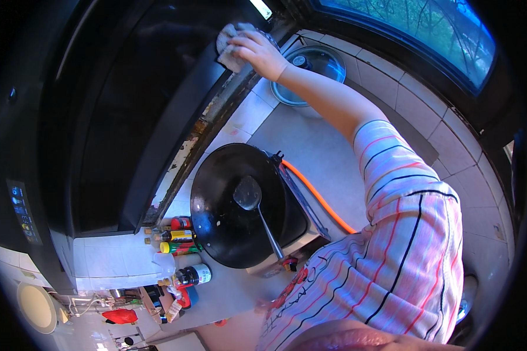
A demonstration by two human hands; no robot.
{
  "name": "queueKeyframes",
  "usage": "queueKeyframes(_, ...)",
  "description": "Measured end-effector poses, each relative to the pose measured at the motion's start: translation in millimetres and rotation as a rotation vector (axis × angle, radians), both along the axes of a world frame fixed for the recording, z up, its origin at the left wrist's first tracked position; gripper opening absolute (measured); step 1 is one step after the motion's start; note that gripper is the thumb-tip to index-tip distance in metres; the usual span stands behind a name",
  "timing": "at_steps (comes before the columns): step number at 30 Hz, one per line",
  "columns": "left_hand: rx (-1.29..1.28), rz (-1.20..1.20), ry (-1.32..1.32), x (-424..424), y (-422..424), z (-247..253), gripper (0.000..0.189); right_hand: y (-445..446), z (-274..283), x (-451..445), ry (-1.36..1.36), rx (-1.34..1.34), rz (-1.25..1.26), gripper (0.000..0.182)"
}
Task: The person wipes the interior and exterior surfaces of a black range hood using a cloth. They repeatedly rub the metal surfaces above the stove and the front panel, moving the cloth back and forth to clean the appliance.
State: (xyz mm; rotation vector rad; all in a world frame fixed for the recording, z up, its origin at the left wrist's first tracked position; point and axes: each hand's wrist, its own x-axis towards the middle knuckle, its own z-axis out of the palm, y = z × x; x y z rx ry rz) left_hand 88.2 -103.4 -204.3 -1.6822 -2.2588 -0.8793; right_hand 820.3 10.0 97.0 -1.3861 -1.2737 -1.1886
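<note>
My right hand (261,52) reaches up with the arm outstretched and holds a grey cloth (230,46). The cloth lies against the far lower corner of a black range hood (158,87), with the fingers spread over it. Below the hood, a black wok (219,197) sits on a gas stove (298,210). A metal wok spatula (248,193) rests inside it, its handle (270,234) leaning over the rim towards me. Beneath my forearm stands a pot with a glass lid (325,66), partly hidden by the arm. My left hand is out of view.
An orange gas hose (318,197) runs beside the stove across the grey countertop (307,136). Several seasoning bottles (180,237) and a dark jar (193,275) crowd the wok's left side. A window (421,35) is at upper right. The hood's control panel (23,210) is lit.
</note>
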Motion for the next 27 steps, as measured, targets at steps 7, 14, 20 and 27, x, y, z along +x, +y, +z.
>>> queueKeyframes(7, -0.010, 0.002, 0.013, 2, 1, 0, 0.034, 26, 27, 2, 0.275, -0.097, -0.165, 0.045)
queueKeyframes(14, -0.027, -0.010, 0.020, 2, 6, -2, 0.033, 24, 53, -9, 0.362, -0.473, -0.565, 0.044)
queueKeyframes(20, -0.029, -0.017, 0.006, 2, 10, -3, 0.033, 17, 56, -25, 0.402, -0.518, -0.617, 0.044)
queueKeyframes(27, -0.042, -0.012, -0.010, 0, 6, -7, 0.033, 14, 70, -45, 0.452, -0.720, -0.710, 0.030)
